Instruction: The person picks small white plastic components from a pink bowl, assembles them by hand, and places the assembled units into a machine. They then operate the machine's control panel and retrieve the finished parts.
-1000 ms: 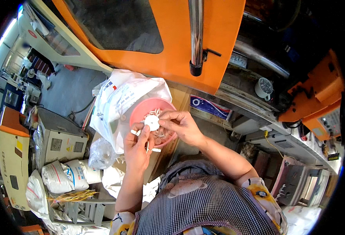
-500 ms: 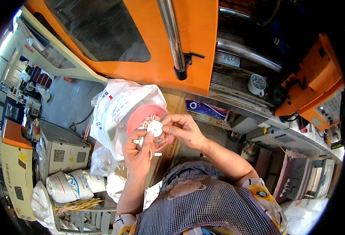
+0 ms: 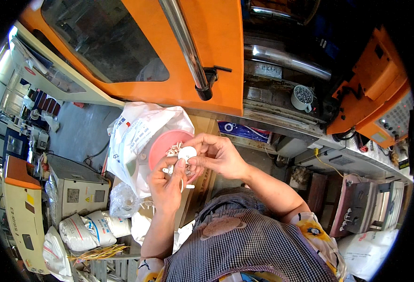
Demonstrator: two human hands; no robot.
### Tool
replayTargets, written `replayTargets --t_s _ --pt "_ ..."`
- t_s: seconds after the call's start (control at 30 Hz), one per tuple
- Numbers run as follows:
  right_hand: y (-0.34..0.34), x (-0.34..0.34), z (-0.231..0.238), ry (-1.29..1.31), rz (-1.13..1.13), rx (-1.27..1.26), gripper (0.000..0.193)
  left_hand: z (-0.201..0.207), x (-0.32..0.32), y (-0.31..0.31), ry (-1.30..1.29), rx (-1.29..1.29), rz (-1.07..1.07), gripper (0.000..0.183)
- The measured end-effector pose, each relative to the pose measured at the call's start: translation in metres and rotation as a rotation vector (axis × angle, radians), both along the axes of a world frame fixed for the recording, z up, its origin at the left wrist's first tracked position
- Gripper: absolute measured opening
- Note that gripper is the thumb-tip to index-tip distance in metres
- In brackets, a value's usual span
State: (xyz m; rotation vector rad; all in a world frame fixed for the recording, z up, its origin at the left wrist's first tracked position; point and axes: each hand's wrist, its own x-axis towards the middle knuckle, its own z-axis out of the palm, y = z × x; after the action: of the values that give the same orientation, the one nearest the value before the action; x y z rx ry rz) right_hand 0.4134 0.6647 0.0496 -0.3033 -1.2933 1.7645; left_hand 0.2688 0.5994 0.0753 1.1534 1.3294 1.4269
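Note:
Between my two hands is a round white plastic disc [image 3: 187,153] with a small mark or hole near its middle. My left hand [image 3: 165,181] pinches its lower edge between thumb and fingers, and more small white parts stick out from that grip. At the disc's right edge, the thumb and fingertips of my right hand [image 3: 218,157] are closed on it. Just beneath them stands a pink bowl [image 3: 159,146] holding several small white plastic pieces [image 3: 173,149]. My hands hide much of the bowl.
A white plastic sack [image 3: 139,134] stands left of the bowl on a cardboard surface [image 3: 202,123]. Ahead rises a machine's orange door [image 3: 221,42] with a metal bar. A cup of granules [image 3: 302,96] sits on the machine ledge. Filled white bags [image 3: 94,228] lie at the lower left.
The view has shifted slightly, so the orange door and machine sit further left. Both hands keep hold of the disc, which has turned a little.

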Motion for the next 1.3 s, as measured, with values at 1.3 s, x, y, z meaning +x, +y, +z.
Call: replayTargets --t_s 1.3 --pt "0.017 0.014 -0.025 0.197 0.116 -0.480 0.006 -0.011 -0.009 0.012 -1.168 -0.410 -0.414 0.048"
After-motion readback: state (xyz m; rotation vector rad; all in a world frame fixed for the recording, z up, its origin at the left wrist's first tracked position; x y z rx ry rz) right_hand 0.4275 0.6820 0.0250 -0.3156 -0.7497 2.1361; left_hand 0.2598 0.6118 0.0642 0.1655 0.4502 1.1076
